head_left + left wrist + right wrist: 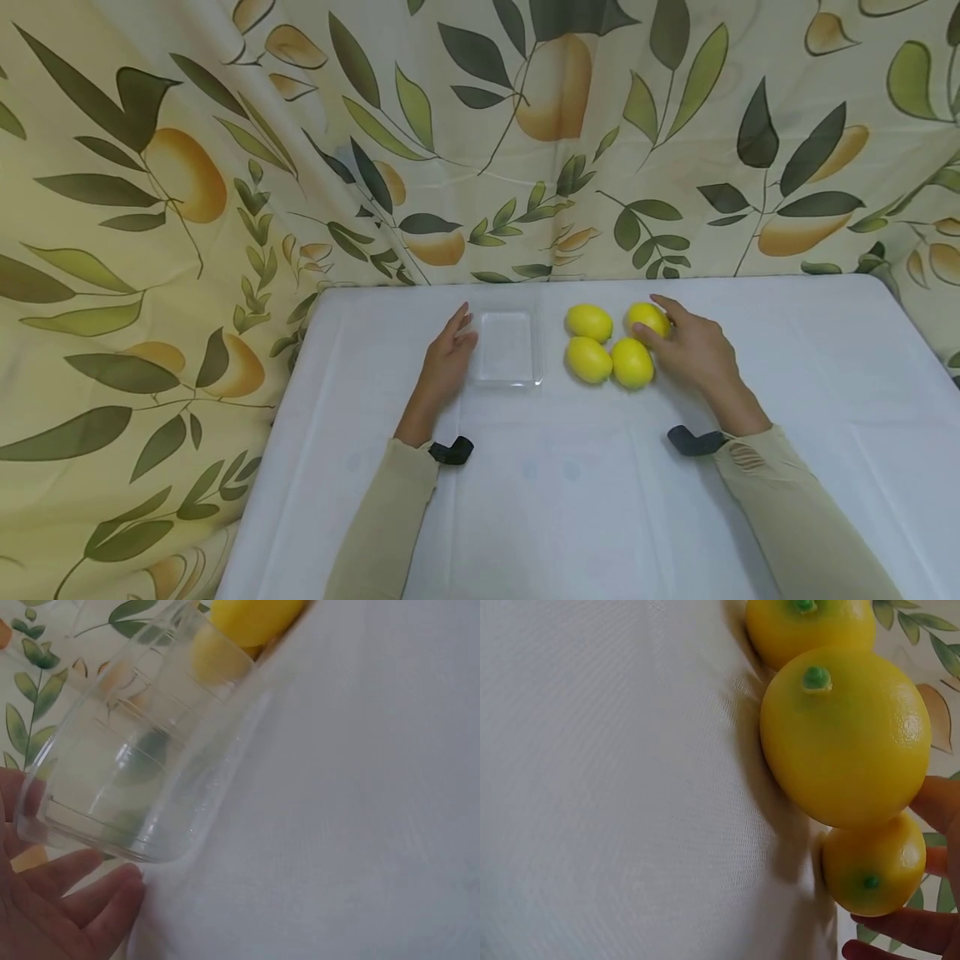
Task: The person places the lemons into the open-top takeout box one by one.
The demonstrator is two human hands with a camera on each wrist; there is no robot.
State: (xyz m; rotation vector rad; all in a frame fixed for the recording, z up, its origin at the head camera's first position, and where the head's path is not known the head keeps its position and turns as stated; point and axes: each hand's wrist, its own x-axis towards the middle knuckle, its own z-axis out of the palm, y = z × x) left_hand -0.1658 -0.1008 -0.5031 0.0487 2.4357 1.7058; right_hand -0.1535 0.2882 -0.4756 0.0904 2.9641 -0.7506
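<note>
My left hand rests at the left side of a clear plastic box, its fingers fairly straight along the rim. In the left wrist view the fingertips lie right beside a corner of the box. To the right of the box, several yellow lemons with green stem ends sit close together. My right hand holds the far right lemon, thumb on the near side and fingers round the far side. The right wrist view shows this lemon between the fingers, partly behind a nearer lemon.
A white cloth covers the table. Along its far edge hangs a curtain printed with leaves and fruit, which continues down the left side. Two lemons stand nearest the box. Each wrist wears a black strap mount.
</note>
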